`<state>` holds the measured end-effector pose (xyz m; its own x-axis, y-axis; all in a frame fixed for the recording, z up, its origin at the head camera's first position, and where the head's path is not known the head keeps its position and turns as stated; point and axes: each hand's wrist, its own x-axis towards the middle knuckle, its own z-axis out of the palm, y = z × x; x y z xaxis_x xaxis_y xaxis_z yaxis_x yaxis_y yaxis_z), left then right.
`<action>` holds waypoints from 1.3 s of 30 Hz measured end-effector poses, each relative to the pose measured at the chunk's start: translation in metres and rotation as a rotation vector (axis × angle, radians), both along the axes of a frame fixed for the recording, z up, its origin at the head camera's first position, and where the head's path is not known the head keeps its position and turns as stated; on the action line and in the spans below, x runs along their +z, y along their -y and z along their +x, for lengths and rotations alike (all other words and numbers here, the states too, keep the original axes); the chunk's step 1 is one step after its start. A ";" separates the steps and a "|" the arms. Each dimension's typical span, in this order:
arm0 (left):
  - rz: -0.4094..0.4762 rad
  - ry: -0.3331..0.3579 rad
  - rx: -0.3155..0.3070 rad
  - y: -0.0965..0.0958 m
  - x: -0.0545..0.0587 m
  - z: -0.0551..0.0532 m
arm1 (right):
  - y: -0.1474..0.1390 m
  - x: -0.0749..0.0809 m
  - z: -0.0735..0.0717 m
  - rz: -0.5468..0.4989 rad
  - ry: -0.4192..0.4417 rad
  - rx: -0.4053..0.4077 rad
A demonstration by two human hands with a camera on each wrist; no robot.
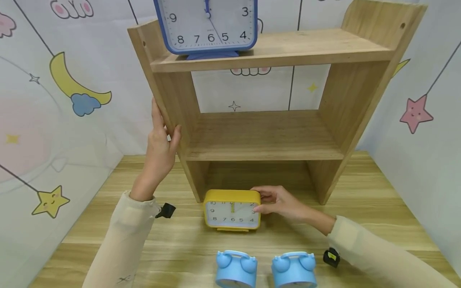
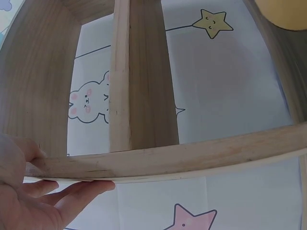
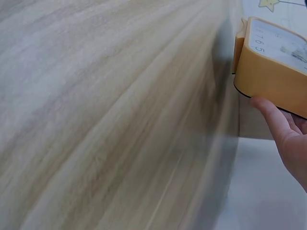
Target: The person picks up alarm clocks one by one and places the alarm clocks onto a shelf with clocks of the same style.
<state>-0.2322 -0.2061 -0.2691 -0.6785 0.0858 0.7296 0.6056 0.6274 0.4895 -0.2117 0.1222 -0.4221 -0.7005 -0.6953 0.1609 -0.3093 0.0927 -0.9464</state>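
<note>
A yellow rectangular clock [image 1: 230, 195] stands in front of the wooden shelf [image 1: 266, 134], its dial facing me. My right hand [image 1: 284, 203] holds it by the right end, thumb at the front edge and fingers behind. In the right wrist view the thumb presses the side of the yellow clock [image 3: 271, 72], while the other fingers are partly hidden. My left hand [image 1: 158, 148] grips the shelf's left side panel. The left wrist view shows that panel [image 2: 158, 163] between the thumb and the fingers [image 2: 81, 196].
A larger blue clock [image 1: 210, 24] stands on the shelf's top board, at the left. Two light blue twin-bell clocks [image 1: 235, 268] are on the wooden table [image 1: 180, 248] nearest me. A patterned white curtain [image 1: 72, 132] surrounds the table's back and sides.
</note>
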 end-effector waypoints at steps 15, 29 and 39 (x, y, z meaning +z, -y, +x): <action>0.007 0.016 -0.006 0.000 0.000 0.001 | -0.020 0.016 0.007 0.014 0.067 -0.001; 0.008 0.007 -0.006 0.000 0.000 0.000 | -0.040 0.032 0.013 0.008 0.034 -0.012; 0.006 0.022 -0.013 0.001 0.001 0.000 | -0.053 0.041 0.020 0.025 0.026 -0.060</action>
